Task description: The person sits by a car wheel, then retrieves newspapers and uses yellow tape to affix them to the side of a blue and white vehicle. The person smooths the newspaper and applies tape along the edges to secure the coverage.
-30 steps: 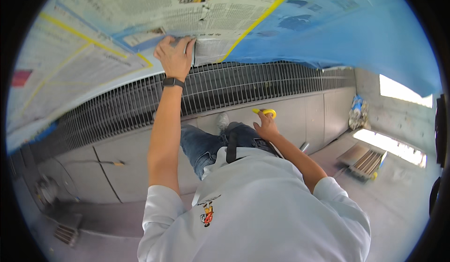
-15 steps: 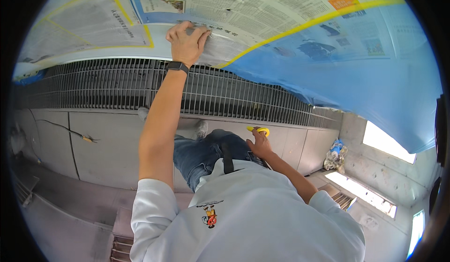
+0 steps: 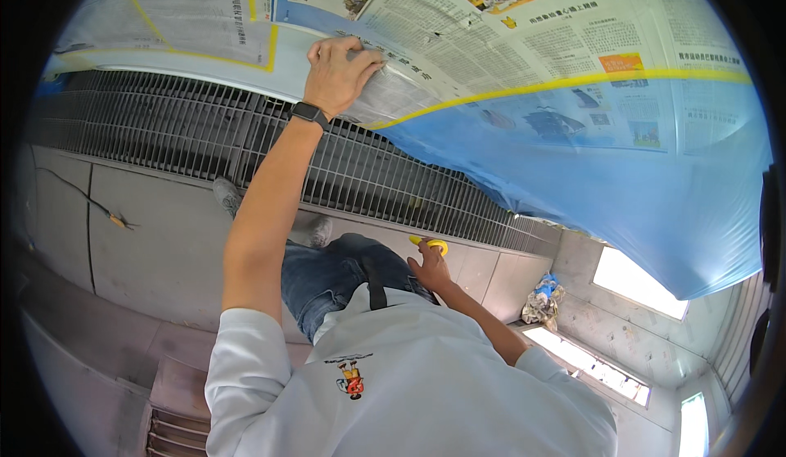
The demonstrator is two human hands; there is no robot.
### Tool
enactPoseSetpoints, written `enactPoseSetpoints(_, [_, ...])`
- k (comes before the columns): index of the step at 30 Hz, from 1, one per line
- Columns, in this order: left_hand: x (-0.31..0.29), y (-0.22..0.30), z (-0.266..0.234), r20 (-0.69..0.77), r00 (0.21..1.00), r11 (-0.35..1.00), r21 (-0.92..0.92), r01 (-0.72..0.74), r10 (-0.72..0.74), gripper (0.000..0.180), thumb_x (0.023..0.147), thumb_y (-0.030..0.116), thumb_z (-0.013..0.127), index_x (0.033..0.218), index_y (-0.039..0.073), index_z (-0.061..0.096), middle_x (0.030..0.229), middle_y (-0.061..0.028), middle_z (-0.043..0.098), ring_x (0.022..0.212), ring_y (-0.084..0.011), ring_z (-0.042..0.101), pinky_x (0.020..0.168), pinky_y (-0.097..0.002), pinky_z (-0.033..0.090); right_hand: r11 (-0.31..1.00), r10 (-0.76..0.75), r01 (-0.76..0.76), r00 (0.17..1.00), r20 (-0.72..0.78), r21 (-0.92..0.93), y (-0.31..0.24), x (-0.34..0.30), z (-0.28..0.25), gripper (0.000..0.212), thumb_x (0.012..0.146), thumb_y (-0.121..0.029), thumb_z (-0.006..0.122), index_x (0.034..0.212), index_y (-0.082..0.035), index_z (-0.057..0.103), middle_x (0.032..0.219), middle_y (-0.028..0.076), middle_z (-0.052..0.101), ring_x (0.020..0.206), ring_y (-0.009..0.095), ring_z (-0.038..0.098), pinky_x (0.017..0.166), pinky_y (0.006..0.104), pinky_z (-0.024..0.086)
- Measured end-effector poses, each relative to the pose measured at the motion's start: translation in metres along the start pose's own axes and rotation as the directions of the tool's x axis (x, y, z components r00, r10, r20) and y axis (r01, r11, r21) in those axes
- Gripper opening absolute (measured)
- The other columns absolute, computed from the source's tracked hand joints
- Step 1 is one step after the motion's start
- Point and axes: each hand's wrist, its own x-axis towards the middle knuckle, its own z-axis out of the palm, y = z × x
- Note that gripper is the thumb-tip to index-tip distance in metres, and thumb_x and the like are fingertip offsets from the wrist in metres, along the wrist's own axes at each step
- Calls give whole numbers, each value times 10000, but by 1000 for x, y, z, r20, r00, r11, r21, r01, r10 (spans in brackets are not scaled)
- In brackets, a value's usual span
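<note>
My left hand (image 3: pixel 340 72), with a black watch (image 3: pixel 309 113) on its wrist, reaches up to the edge of a newspaper sheet (image 3: pixel 458 44) covering a pale panel. Its fingers are curled and closed at the paper's edge; the fingertips' exact hold is partly hidden. Low by my right hip, my right hand (image 3: pixel 432 270) is closed on a roll of yellow masking tape (image 3: pixel 443 247). A strip of yellow tape (image 3: pixel 508 97) runs along the seam between the newspaper and a blue plastic sheet (image 3: pixel 573 162). More newspaper lies under this film.
Another taped newspaper panel (image 3: pixel 196 15) is at the upper left. Below the covered surface runs a metal floor grating (image 3: pixel 147 121). A cable (image 3: pixel 90 199) lies on the grey floor at left. A crumpled plastic bundle (image 3: pixel 543 301) rests by the right wall.
The view has turned and shifted, so the covered panel and grating sit at a different angle. My left hand stays at the newspaper's edge; my right hand still holds the tape roll.
</note>
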Motion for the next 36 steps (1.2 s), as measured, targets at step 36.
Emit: enactPoseSetpoints(36, [-28, 139, 42, -174, 608, 588, -554, 589, -774, 484, 944, 175, 681, 1359, -25, 533, 1365, -227, 521, 1280, -419, 488, 1079, -501, 408, 996, -67, 70, 996, 51, -50, 25, -11, 4, 480, 883, -258, 738, 1255, -35, 531, 1158, 246, 615, 1084, 434, 603, 902, 512, 509])
